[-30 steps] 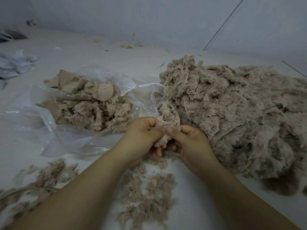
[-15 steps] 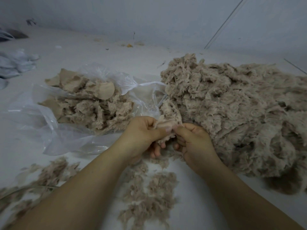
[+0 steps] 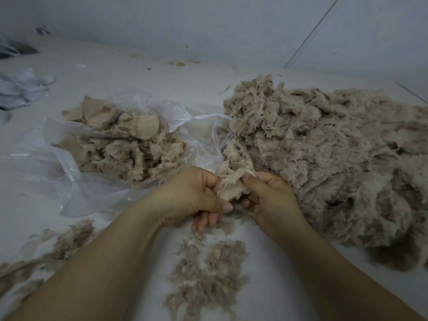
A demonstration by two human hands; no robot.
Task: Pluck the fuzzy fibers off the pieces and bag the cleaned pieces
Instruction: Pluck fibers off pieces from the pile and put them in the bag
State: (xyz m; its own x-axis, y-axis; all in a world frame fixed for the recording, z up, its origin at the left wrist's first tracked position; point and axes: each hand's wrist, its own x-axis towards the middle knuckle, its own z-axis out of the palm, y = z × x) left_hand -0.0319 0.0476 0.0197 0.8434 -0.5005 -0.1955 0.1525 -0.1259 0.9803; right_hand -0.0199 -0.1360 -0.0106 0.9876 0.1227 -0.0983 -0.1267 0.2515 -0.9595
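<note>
A small beige fuzzy piece (image 3: 232, 185) is held between both hands at the middle of the view. My left hand (image 3: 193, 196) grips its left side with curled fingers and thumb. My right hand (image 3: 269, 198) pinches its right edge between thumb and forefinger. A clear plastic bag (image 3: 64, 172) lies open to the left, with a heap of cleaned pieces (image 3: 129, 144) in it. A large pile of fuzzy pieces (image 3: 328, 154) spreads to the right, just behind my right hand.
Plucked loose fibers (image 3: 206, 281) lie on the white floor below my hands, and more fibers (image 3: 46, 253) lie at the lower left. White crumpled bags (image 3: 20, 89) sit at the far left. A wall (image 3: 208, 26) runs along the back.
My left thumb has slid down off the piece's top to its lower edge. My right hand has shifted its pinch on the piece's right edge. The piles have not moved.
</note>
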